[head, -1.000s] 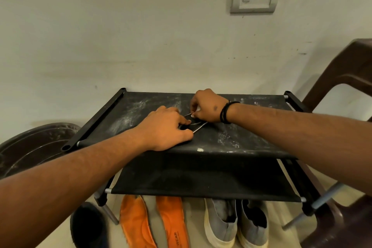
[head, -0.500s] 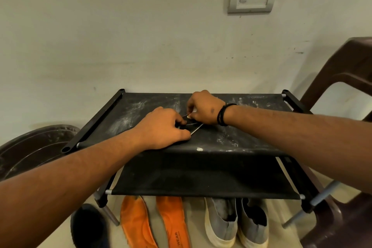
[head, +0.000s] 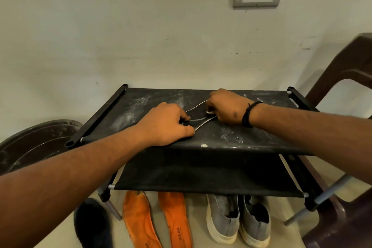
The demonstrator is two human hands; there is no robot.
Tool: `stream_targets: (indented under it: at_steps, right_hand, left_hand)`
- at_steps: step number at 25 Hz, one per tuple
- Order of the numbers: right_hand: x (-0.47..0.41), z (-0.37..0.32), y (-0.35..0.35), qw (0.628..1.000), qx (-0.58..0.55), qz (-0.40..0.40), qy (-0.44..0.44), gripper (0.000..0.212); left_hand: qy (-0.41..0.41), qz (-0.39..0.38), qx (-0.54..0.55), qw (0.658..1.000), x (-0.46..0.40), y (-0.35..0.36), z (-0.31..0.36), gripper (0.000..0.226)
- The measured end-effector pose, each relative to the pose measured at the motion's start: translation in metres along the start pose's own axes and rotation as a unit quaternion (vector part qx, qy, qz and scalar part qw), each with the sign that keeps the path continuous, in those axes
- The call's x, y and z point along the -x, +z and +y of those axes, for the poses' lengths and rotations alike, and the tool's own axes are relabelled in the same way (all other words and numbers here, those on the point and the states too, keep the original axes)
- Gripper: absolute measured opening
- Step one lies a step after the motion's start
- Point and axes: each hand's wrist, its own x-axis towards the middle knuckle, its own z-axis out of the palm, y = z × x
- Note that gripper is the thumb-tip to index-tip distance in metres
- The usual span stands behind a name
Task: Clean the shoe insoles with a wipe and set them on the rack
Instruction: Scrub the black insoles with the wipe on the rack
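Note:
A black insole (head: pixel 198 116) with a pale edge lies on the dusty top shelf of the black rack (head: pixel 241 135). My left hand (head: pixel 165 125) grips its near end, fingers curled over the edge. My right hand (head: pixel 227 107) rests on its far end with fingers curled; a small white piece, apparently the wipe (head: pixel 210 112), shows under them. Most of the insole is hidden by both hands. Two orange insoles (head: pixel 138 221) lie on the floor under the rack.
A pair of grey shoes (head: pixel 223 221) stands beside the orange insoles, and a dark flat item (head: pixel 90 225) lies left of them. A brown plastic chair (head: pixel 342 78) stands at the right, a dark basin (head: pixel 36 143) at the left. The wall is close behind.
My right hand has slid to the right along the insole, away from my left hand, so more of the insole shows between them. My left hand has stayed put.

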Motion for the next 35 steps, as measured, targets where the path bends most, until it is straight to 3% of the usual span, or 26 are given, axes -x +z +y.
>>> stream_targets:
  at_steps: [3,8,13,19,25,30,32,35]
  right_hand:
    - [0.004,0.003,-0.002,1.000,0.015,0.016,0.017,0.016]
    - [0.014,-0.025,0.001,0.998,0.015,0.013,-0.053,0.013]
    - [0.009,0.003,-0.005,0.999,0.053,0.003,0.007,0.024]
    - [0.015,-0.026,-0.002,0.999,0.007,-0.010,-0.045,0.011]
    - [0.003,-0.006,-0.009,0.997,0.082,-0.003,0.012,0.018]
    - [0.012,-0.041,-0.007,0.999,0.014,-0.014,-0.048,0.011]
    - [0.012,-0.037,-0.008,0.997,0.056,-0.009,-0.061,0.012]
    - [0.003,-0.017,-0.012,0.993,0.117,-0.022,-0.011,0.019]
  left_hand:
    - [0.004,0.006,-0.004,1.000,-0.001,0.001,-0.001,0.048]
    - [0.000,0.002,-0.013,1.000,-0.001,0.003,-0.004,0.062]
    - [0.004,0.008,-0.003,1.000,-0.001,0.001,-0.001,0.045]
    - [0.001,0.001,-0.015,1.000,-0.002,0.003,-0.006,0.063]
    - [-0.003,0.006,0.001,1.000,-0.001,0.001,-0.001,0.048]
    - [-0.003,-0.001,-0.006,1.000,-0.002,0.004,-0.005,0.059]
    - [-0.003,0.000,-0.005,1.000,-0.003,0.003,-0.003,0.062]
    - [-0.007,0.000,-0.007,1.000,0.000,0.001,0.001,0.058]
